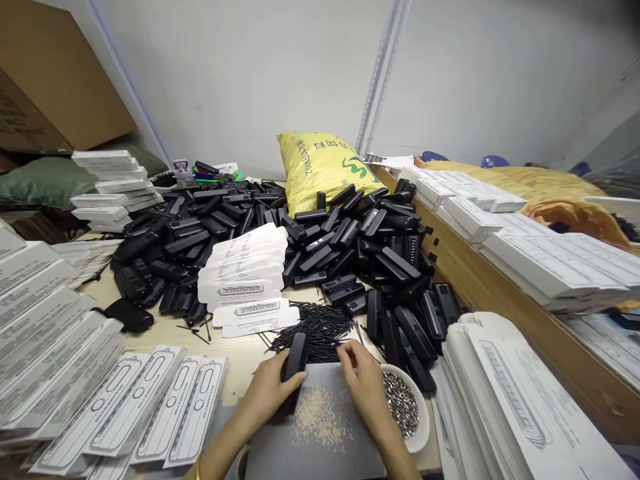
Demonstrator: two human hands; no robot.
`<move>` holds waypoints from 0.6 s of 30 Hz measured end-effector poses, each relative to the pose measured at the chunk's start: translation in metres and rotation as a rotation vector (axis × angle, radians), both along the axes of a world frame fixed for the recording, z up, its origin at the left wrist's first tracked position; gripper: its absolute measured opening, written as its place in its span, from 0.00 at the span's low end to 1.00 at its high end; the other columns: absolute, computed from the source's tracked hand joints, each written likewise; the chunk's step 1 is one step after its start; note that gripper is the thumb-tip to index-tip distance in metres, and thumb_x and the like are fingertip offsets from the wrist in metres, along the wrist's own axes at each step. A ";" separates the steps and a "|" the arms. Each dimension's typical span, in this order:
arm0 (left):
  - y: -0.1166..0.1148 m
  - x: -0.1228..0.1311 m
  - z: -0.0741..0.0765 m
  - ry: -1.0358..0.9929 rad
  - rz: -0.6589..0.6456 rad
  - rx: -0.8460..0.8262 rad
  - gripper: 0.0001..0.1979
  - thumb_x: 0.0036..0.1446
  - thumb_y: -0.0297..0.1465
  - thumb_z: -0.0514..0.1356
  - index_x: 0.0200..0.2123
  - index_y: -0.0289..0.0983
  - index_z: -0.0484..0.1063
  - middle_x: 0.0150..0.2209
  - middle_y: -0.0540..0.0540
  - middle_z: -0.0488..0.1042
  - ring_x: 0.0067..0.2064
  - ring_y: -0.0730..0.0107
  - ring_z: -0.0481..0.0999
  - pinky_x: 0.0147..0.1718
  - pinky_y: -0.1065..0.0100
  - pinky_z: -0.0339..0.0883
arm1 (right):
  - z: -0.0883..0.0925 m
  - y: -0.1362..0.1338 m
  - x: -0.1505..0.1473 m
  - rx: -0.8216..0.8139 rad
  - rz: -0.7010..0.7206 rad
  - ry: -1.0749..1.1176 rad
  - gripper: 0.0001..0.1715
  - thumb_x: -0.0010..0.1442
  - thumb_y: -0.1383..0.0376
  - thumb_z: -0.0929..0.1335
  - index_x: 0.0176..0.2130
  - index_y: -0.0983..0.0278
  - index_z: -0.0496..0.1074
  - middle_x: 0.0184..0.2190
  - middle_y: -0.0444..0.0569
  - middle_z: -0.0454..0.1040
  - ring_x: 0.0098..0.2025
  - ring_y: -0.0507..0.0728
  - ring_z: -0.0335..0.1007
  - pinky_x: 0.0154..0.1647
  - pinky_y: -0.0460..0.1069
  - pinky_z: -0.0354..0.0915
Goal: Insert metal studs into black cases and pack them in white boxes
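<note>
My left hand (pixel 274 387) is wrapped round a black oblong case (pixel 299 353), held upright over the left part of a grey board (pixel 315 460). My right hand (pixel 361 373) is at the board's upper right with its fingers curled together; whatever they hold, if anything, is too small to make out. Just beyond both hands lies a heap of thin black sticks (pixel 320 328). Small pale grains (pixel 320 420) are scattered on the board between the hands. A white bowl (pixel 425 427) of small shiny metal pieces (pixel 400 403) stands beside my right wrist.
Many black cases (pixel 200 227) are piled across the table behind flat white cartons (pixel 245 267). A yellow sack (pixel 325 170) leans at the back. White boxes (pixel 160 407) stand at left; stacked cartons (pixel 520 400) and a wooden ledge (pixel 480 280) are at right.
</note>
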State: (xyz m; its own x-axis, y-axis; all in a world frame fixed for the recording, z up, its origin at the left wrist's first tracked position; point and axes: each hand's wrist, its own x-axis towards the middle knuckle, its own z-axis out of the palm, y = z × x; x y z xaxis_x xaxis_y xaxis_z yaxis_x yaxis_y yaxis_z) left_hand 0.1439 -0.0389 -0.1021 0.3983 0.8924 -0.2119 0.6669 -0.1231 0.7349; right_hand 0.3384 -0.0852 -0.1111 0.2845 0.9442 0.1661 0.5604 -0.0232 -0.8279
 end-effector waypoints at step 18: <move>0.089 -0.061 0.026 0.094 0.226 0.441 0.26 0.52 0.42 0.57 0.51 0.34 0.71 0.54 0.35 0.68 0.57 0.46 0.65 0.57 0.49 0.55 | 0.013 0.136 -0.055 -0.225 0.345 -0.356 0.06 0.51 0.69 0.72 0.30 0.63 0.71 0.33 0.48 0.76 0.41 0.58 0.69 0.44 0.50 0.57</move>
State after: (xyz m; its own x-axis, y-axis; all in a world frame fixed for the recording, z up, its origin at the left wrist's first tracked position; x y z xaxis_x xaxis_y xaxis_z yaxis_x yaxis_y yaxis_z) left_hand 0.0826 0.0497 -0.0757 0.1822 0.9668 0.1794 0.7734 -0.2535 0.5810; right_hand 0.2836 0.0510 -0.0978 -0.0854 0.9961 -0.0211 0.8117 0.0573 -0.5813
